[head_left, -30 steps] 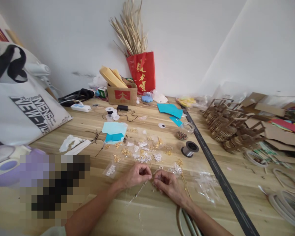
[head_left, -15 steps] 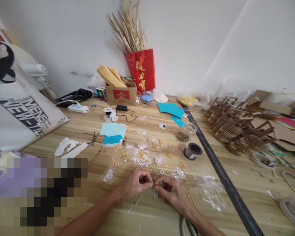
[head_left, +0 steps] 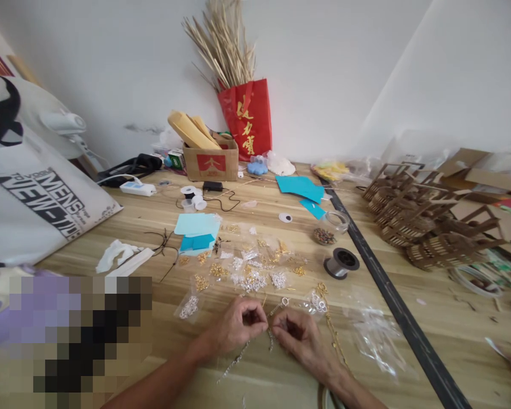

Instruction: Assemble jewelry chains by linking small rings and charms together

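Observation:
My left hand (head_left: 238, 325) and my right hand (head_left: 297, 336) are low over the middle of the table, thumb and forefinger pinched on each. A thin silver chain (head_left: 237, 359) trails down toward me from under my left hand, which pinches it. Between the two sets of fingertips more silver chain hangs down and runs up to a round clasp ring (head_left: 285, 301). My right fingertips close at this chain; the exact link they hold is too small to make out. Beside my right hand lies a gold chain (head_left: 333, 335) with small charms.
Small bags of silver beads (head_left: 254, 282) and gold findings (head_left: 218, 270) lie beyond my hands. A wire spool (head_left: 341, 263), a jar of brown beads (head_left: 325, 235) and clear plastic bags (head_left: 377, 335) are to the right. Woven baskets (head_left: 434, 244) stand far right, blue sheets (head_left: 197, 224) left.
My fingertips have moved slightly apart, leaving a small gap with the silver chain showing between them. The camera view has shifted a little.

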Demonstrator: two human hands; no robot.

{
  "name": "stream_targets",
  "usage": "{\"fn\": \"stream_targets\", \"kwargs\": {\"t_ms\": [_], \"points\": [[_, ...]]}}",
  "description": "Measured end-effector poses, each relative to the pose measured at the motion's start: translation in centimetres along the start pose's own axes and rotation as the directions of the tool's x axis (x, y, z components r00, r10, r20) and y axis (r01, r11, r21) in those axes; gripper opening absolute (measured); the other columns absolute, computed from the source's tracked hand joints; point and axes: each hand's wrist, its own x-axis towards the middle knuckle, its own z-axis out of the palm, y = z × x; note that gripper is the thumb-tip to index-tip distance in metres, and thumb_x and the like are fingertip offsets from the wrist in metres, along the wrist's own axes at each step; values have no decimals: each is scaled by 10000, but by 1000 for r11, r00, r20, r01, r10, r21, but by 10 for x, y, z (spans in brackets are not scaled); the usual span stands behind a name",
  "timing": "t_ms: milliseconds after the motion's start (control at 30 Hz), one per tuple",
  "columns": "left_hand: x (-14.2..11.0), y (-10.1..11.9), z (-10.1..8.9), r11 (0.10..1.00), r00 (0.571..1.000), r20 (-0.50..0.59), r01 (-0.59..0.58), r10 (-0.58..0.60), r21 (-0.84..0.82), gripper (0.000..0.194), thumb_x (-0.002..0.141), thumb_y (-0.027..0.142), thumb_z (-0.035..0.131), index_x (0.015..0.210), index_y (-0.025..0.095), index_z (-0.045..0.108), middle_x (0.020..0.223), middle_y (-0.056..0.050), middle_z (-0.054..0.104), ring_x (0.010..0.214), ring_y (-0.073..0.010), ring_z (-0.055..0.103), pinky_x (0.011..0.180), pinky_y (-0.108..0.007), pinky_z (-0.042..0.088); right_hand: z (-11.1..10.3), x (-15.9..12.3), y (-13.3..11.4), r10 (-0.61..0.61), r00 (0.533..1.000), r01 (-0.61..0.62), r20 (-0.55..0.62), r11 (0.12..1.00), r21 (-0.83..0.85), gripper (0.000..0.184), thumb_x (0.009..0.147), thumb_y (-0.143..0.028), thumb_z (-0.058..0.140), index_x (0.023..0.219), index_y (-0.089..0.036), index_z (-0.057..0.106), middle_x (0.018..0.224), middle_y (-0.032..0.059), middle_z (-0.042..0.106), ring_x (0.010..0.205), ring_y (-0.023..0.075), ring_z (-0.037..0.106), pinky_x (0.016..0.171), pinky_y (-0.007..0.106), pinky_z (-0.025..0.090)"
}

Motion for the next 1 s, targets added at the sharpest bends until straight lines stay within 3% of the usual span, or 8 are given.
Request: {"fn": "stream_targets", "kwargs": {"t_ms": [400, 700, 1000], "points": [[0, -2, 2, 1000, 1000, -10, 0, 0, 4, 58, 692, 134, 603, 643, 143, 634, 597, 18, 557, 576, -106, 460, 557, -215, 356, -1, 1, -2, -57, 998, 56, -7, 997, -45, 266, 850, -398, 570, 694, -183, 591, 609, -10, 476, 560, 127, 422, 512, 236, 336], [-1, 2, 2, 1000, 1000, -17, -18, 18, 0, 68, 702, 143, 610, 635, 142, 627, 584, 14, 545, 572, -107, 460, 535, -209, 348, -2, 0, -1, -146, 989, 143, -13, 983, -115, 183, 853, -342, 613, 744, -208, 673, 790, 47, 604, 727, 184, 559, 579, 263, 406], [0, -2, -1, 999, 999, -14, -51, 51, 15, 92, 738, 181, 597, 658, 142, 623, 617, 8, 563, 609, -117, 492, 576, -220, 383, -5, 0, -1, -172, 985, 171, 8, 974, -149, 172, 881, -310, 589, 790, -192, 673, 776, 44, 621, 702, 170, 558, 627, 273, 421]]}}
